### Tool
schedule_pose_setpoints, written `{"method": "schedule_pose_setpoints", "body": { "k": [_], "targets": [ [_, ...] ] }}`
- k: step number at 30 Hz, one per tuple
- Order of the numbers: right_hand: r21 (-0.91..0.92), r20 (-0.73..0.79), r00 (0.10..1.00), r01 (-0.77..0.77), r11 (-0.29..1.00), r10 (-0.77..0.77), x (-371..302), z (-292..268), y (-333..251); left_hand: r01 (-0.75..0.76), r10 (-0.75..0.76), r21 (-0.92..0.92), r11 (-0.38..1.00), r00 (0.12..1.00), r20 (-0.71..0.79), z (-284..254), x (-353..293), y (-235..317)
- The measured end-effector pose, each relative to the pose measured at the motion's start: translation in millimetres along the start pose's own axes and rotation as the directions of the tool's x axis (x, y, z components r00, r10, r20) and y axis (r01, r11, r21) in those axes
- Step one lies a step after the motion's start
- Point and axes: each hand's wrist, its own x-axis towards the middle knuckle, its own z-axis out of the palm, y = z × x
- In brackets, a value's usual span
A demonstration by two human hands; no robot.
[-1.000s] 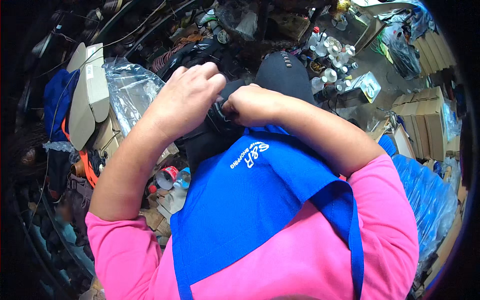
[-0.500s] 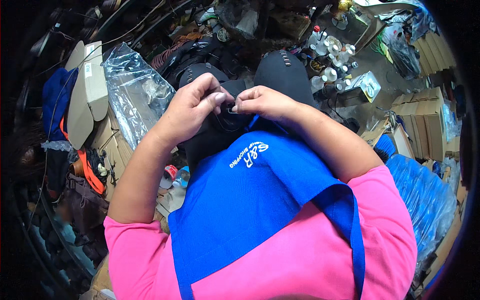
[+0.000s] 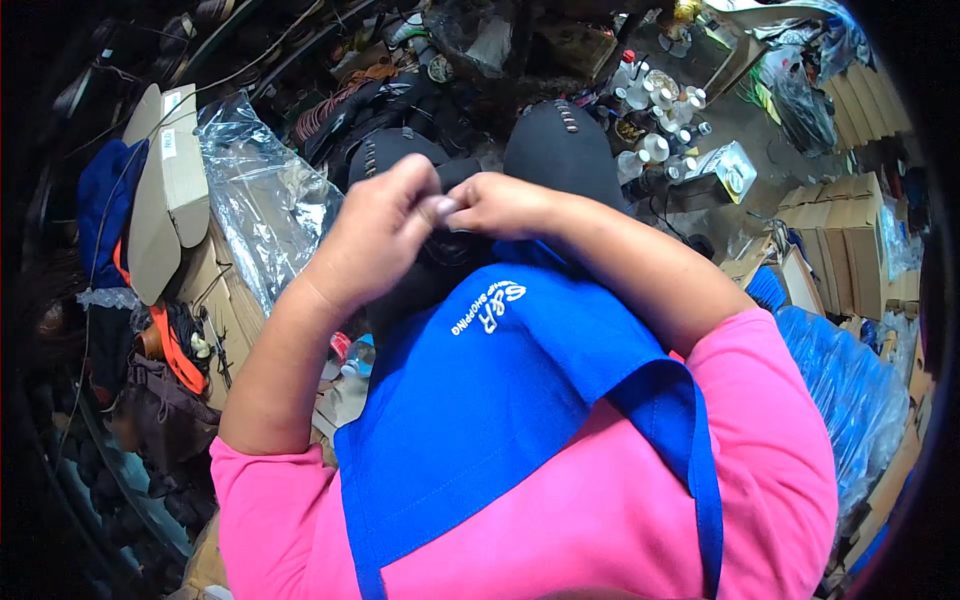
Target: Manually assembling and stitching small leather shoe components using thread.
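Observation:
Over my lap, my left hand (image 3: 380,230) is closed, its thumb and fingers pinched and slightly blurred. Against its thumb meets my right hand (image 3: 505,207), also pinched. What the fingertips hold is too small and hidden to make out. Just beneath them lies a black piece (image 3: 452,250) that blends into my dark trousers, so its kind cannot be told. My black-clad knees (image 3: 562,150) stick up beyond the hands. A blue apron (image 3: 480,400) covers my front.
Left of my arm lean a beige cardboard piece (image 3: 155,220) and a clear plastic bag (image 3: 265,190). Several bottles (image 3: 655,110) and a metal can (image 3: 725,172) stand on the floor at far right. Stacked cardboard (image 3: 835,240) and a blue plastic-wrapped bundle (image 3: 840,390) are at the right.
Both hands have come closer together, the right one shifting left until the fingertips meet. The small gap between them has closed, and the view has shifted slightly.

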Motion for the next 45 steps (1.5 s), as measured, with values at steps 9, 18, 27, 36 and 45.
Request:
{"method": "schedule_pose_setpoints", "body": {
  "k": [9, 18, 27, 36, 45],
  "targets": [
    [0.200, -0.123, 0.963, 0.263, 0.944, -0.242, -26.4, -20.0, -16.8, 0.107, -0.111, -0.541, 0.834, 0.993, 0.026, -1.5, 3.6, -33.7],
    [0.695, -0.107, 0.989, 0.151, 0.703, -0.106, -27.1, -38.2, -18.8, -0.056, -0.022, -0.766, 0.641, 0.996, -0.091, 29.9, 26.4, -40.3],
    [0.687, -0.042, 0.996, 0.086, 0.722, -0.078, -33.8, -36.3, -5.5, -0.224, 0.223, 0.019, 0.974, 0.948, -0.228, 16.3, 39.5, -18.8],
    [0.566, -0.350, 0.933, 0.281, 0.775, -0.083, -36.6, -33.2, 17.3, -0.345, 0.341, 0.114, 0.932, 0.939, 0.049, 18.1, 95.6, 12.7],
    [0.676, -0.332, 0.942, 0.276, 0.684, -0.052, -34.9, -36.2, 23.9, 0.088, 0.004, -0.349, 0.933, 0.967, 0.253, 11.3, 94.2, -35.7]
  ]
}}
